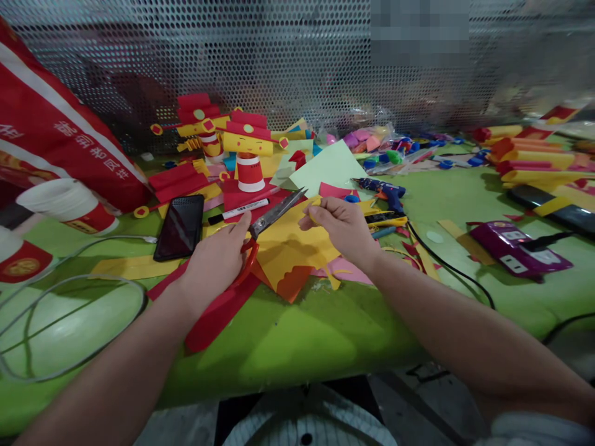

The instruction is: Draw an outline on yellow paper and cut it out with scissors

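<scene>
My left hand [220, 251] is closed around the red-orange handle of a pair of scissors [277, 214], whose blades point up and to the right. Between the pinched fingers of my right hand [344, 228] is a small piece of yellow paper [316, 202], just right of the scissor tips. Beneath both hands lie yellow paper sheets [297, 238], an orange scrap [294, 282] and red paper [223, 316]. Behind the scissors rests a black-and-white marker [239, 211]. A paper-cup figure [250, 173] with a yellow face and red hat stands farther back.
A phone [179, 228] and a cable [134, 279] lie left, near stacked paper cups [69, 204] and a red bag [60, 118]. On the right are a blue glue gun [385, 191], its cord, and a purple power strip [518, 248]. Perforated metal [279, 56] stands behind.
</scene>
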The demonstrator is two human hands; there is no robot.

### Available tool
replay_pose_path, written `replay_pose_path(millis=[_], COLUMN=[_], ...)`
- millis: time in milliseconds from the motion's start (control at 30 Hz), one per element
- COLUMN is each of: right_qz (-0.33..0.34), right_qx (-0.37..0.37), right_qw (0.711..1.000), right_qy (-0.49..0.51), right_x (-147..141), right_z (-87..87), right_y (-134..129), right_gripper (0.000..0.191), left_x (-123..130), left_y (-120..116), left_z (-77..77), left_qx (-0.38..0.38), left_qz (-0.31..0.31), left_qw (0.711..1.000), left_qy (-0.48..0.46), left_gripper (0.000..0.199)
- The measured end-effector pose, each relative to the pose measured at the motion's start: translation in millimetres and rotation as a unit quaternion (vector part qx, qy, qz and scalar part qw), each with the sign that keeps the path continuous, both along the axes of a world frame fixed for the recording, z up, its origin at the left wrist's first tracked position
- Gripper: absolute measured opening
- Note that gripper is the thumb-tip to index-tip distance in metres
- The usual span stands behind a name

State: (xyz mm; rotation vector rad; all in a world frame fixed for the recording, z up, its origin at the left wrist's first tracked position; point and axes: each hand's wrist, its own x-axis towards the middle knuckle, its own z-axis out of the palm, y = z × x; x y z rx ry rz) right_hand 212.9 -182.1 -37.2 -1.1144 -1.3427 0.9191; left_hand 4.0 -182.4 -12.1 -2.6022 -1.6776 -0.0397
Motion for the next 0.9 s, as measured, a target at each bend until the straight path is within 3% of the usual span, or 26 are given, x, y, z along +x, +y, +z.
replay_pose_path(millis=[133, 333, 467, 700, 900], right_qz=[0.018, 0.066, 0.105, 0.103, 0.105], right_qx=[-0.026, -0.041, -0.038, -0.038, -0.033], right_qw=[0.998, 0.992, 0.991, 0.994, 0.993], right_qy=[0.051, 0.102, 0.073, -0.027, -0.044], right_x=[0, -2, -3, -3, -4], right_z=[0.7, 5.4, 2.4, -0.1, 2.2], right_y=[4, 2, -1, -4, -6], right_gripper=[0.018, 0.021, 0.025, 0.017, 0.017], left_x=[-1, -5, -5, -1, 1], left_y=[3, 6, 7, 3, 1], left_z=[-1.0, -12.1, -19.1, -18.4, -17.4], left_qx=[-0.046, -0.062, -0.061, -0.057, -0.030], left_qz=[0.009, -0.063, -0.084, -0.079, -0.092], left_qw=[0.997, 0.987, 0.987, 0.991, 0.993], left_qy=[-0.053, -0.136, -0.123, -0.093, -0.069], left_gripper=[0.055, 0.061, 0.066, 0.065, 0.067])
